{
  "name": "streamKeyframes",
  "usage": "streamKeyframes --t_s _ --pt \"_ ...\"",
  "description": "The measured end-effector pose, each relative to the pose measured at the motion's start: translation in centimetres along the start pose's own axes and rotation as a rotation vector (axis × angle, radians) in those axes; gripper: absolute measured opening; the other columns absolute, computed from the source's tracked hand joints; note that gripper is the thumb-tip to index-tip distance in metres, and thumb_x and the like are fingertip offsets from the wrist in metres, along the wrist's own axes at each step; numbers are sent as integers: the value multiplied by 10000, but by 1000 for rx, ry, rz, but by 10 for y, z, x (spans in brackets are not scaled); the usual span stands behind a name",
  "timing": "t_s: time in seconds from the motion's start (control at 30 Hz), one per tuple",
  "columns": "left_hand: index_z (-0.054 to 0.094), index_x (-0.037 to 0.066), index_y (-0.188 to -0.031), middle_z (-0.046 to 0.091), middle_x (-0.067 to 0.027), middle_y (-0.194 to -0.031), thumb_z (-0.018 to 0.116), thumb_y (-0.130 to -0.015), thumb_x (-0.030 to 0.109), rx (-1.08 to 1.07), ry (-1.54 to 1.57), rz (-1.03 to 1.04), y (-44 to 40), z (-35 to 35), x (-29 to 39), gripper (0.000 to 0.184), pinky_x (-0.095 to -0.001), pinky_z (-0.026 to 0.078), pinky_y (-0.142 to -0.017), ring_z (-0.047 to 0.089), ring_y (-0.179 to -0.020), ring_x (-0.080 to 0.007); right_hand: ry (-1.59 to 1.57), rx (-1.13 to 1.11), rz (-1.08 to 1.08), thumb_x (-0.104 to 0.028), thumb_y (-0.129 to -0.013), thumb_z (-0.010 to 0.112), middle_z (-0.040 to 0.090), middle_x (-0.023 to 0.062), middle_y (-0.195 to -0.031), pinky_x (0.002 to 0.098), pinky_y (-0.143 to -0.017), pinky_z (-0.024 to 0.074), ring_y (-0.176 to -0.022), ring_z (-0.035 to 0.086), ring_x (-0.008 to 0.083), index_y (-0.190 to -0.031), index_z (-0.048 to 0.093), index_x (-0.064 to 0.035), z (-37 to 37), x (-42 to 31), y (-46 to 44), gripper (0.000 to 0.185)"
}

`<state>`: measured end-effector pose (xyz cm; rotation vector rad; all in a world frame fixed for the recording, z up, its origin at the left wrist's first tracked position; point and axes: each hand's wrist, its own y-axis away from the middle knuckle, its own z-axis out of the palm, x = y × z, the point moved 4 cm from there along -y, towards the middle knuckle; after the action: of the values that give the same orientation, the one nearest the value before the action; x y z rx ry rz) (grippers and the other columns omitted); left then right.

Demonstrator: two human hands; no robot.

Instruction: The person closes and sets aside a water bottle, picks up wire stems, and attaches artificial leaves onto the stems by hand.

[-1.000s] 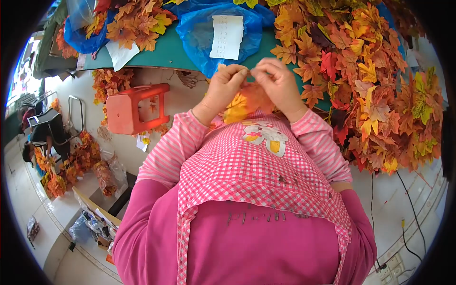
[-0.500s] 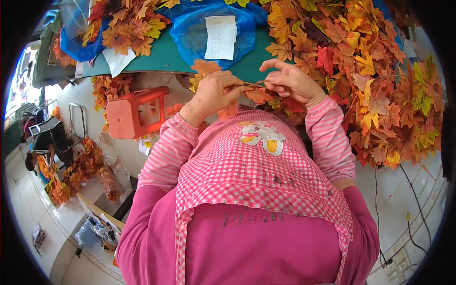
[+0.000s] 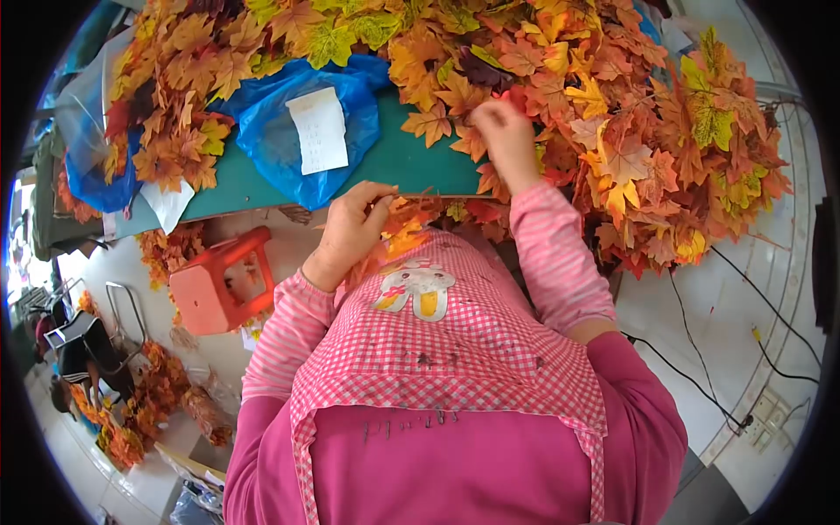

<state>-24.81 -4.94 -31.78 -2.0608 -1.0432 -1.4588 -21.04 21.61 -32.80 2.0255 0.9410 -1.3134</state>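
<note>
At upper centre, artificial maple leaves [image 3: 407,238] sit beside the left hand [image 3: 348,231]; they look light and floppy, likely best pinched by the stem. That hand's fingers curl, grip uncertain. The right hand [image 3: 508,144] is at the leaf pile [image 3: 604,131], upper right, blurred, grasp unclear.
</note>
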Motion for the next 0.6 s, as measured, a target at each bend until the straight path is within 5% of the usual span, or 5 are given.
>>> streamKeyframes --t_s 0.1,0.4,0.6 --pt "648 1 -977 630 -125 -840 599 -850 51 -61 -7 -18 2 3 -1 145 -305 470 -623 609 -702 -230 147 384 -98 -169 -836 668 647 78 -811 325 -671 482 -732 609 175 -1031 597 1 -31 44 -49 268" --pt "642 -5 -955 617 -135 -830 589 -854 69 -60 1 -66 2 2 -3 135 -327 470 -637 606 -713 -256 37 340 21 -186 -842 681 673 54 -795 256 -662 457 -712 592 117 -950 686 -6 -51 41 -61 211" --pt "642 -3 -944 628 -149 -853 597 -848 90 -70 -20 -85 1 4 -10 141 -339 479 -655 620 -737 -272 69 314 -161 -177 -844 686 663 37 -852 246 -718 457 -765 588 95 -933 693 0 -64 3 -51 198"
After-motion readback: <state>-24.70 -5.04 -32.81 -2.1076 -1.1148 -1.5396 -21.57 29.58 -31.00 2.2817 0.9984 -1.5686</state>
